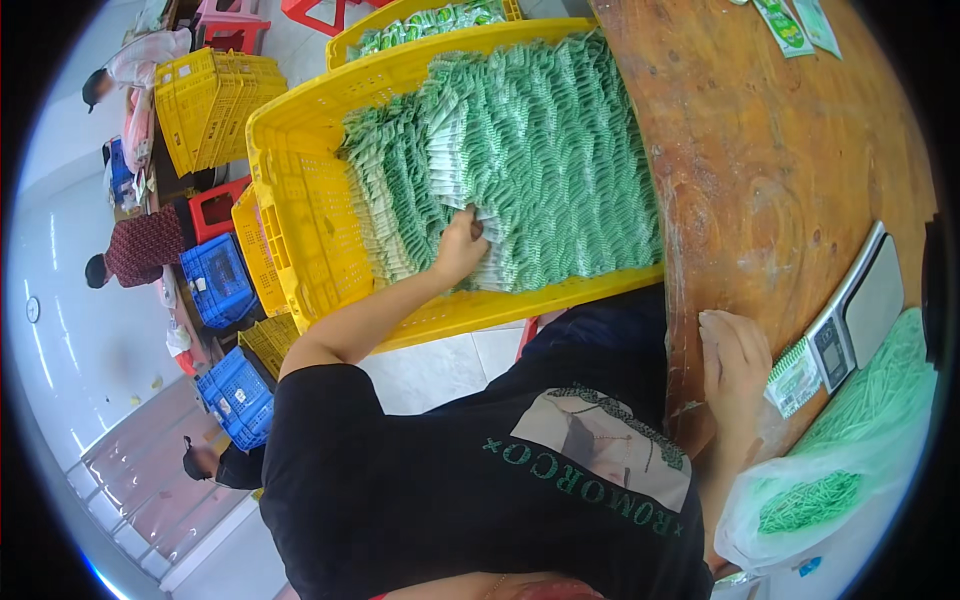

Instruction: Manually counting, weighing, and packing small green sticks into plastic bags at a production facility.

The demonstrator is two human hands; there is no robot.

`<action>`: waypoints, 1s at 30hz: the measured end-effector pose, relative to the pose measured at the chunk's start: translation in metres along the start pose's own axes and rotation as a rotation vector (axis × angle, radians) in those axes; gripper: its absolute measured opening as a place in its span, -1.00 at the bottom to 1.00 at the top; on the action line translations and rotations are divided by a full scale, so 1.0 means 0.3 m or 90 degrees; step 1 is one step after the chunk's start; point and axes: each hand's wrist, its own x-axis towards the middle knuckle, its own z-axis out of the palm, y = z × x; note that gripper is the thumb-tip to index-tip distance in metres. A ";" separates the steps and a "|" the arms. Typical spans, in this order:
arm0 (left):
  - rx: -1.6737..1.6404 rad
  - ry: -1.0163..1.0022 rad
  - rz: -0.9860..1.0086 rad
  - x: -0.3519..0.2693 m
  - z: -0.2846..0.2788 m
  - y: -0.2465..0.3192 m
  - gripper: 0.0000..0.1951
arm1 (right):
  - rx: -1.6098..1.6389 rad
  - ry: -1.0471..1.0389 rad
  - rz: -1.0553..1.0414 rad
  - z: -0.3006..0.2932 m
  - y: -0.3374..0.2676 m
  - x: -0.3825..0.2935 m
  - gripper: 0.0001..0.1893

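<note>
Rows of green-and-white plastic packets [555, 157] stand closely packed in a yellow plastic crate [300, 187]. My left hand [461, 244] reaches into the crate, its fingertips among the packet edges at a break between rows; whether they pinch a packet is hidden. On the edge of the wooden table [750, 150] rests my right hand [735, 364], its fingers loosely extended and nothing seen in it. Near its fingers lies a single green-and-white packet [793, 379], beside a digital scale [855, 315].
A clear plastic bag [810, 495] of thin green sticks lies at the right. More packets [784, 28] are at the table's far end. Beyond the crate stand another yellow crate [337, 45], stacked yellow crates [214, 112], blue crates [219, 279] and red stools [217, 210]. Several people are at the left.
</note>
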 end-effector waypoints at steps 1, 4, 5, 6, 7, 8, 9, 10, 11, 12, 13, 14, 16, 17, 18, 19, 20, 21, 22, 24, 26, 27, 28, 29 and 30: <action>-0.012 -0.012 0.004 0.003 0.002 -0.014 -0.52 | 0.001 0.002 0.002 0.001 -0.006 0.001 -0.81; -0.189 -0.086 -0.071 -0.028 -0.061 -0.004 -0.45 | 0.009 0.000 0.009 -0.005 -0.011 0.002 -0.81; -0.195 -0.048 -0.054 -0.053 -0.085 0.005 -0.53 | 0.014 0.000 0.018 -0.004 -0.005 -0.004 -0.81; -0.134 -0.030 -0.017 -0.070 -0.121 -0.013 -0.58 | 0.021 0.001 0.026 -0.005 0.001 -0.009 -0.81; -0.074 -0.017 0.021 -0.078 -0.159 -0.042 -0.63 | 0.020 0.002 0.030 -0.012 0.005 -0.013 -0.81; 0.019 0.041 0.093 -0.061 -0.179 -0.087 -0.72 | 0.010 0.011 0.034 -0.020 0.012 -0.019 -0.81; 0.028 0.113 0.112 -0.030 -0.192 -0.051 -0.74 | 0.002 0.020 0.037 -0.019 0.012 -0.024 -0.81; 0.039 0.189 0.128 0.004 -0.213 -0.001 -0.75 | 0.006 0.021 0.036 -0.011 0.011 -0.020 -0.81; -0.008 0.241 0.133 0.045 -0.220 0.033 -0.66 | 0.009 0.013 0.041 -0.012 0.006 -0.009 -0.83; -0.102 0.274 0.103 0.096 -0.205 0.061 -0.57 | 0.009 0.007 0.046 -0.015 0.000 -0.004 -0.86; -0.196 0.308 0.075 0.153 -0.189 0.083 -0.49 | 0.009 0.010 0.044 -0.013 -0.005 -0.001 -0.86; -0.185 0.306 0.091 0.214 -0.173 0.063 -0.43 | 0.011 0.007 0.024 -0.012 -0.010 0.005 -0.83; -0.166 0.259 0.128 0.289 -0.139 0.045 -0.35 | 0.010 0.010 0.002 -0.012 -0.009 0.008 -0.80; -0.119 0.243 0.135 0.303 -0.113 0.060 -0.34 | 0.016 0.008 0.006 -0.012 -0.009 0.002 -0.80; -0.149 0.255 0.130 0.328 -0.061 0.038 -0.33 | 0.020 0.009 0.014 -0.013 -0.016 0.000 -0.80; -0.118 0.298 0.149 0.343 -0.022 0.033 -0.32 | 0.016 0.013 0.015 -0.007 -0.017 -0.004 -0.80; -0.133 0.311 0.149 0.356 -0.003 0.025 -0.32 | 0.016 0.009 0.027 0.000 -0.019 -0.005 -0.84; -0.148 0.323 0.145 0.349 0.003 0.036 -0.32 | 0.018 0.001 0.040 0.004 -0.020 -0.010 -0.87; -0.165 0.311 0.137 0.342 -0.005 0.044 -0.32 | 0.017 0.001 0.040 0.006 -0.022 -0.008 -0.87; -0.155 0.256 0.131 0.331 -0.051 0.071 -0.33 | 0.018 -0.012 0.032 0.005 -0.029 0.003 -0.87; -0.129 0.298 0.147 0.318 -0.076 0.064 -0.38 | 0.011 -0.013 0.037 -0.005 -0.036 0.001 -0.87; -0.112 0.336 0.166 0.319 -0.092 0.055 -0.40 | 0.008 -0.013 0.043 -0.009 -0.038 0.002 -0.87; -0.080 0.372 0.203 0.332 -0.112 0.054 -0.45 | 0.005 -0.012 0.041 -0.013 -0.032 0.001 -0.87; -0.030 0.395 0.218 0.339 -0.136 0.061 -0.47 | 0.000 -0.006 0.044 -0.007 -0.023 -0.005 -0.86; 0.021 0.416 0.234 0.356 -0.156 0.072 -0.49 | -0.005 0.000 0.048 -0.001 -0.018 -0.010 -0.86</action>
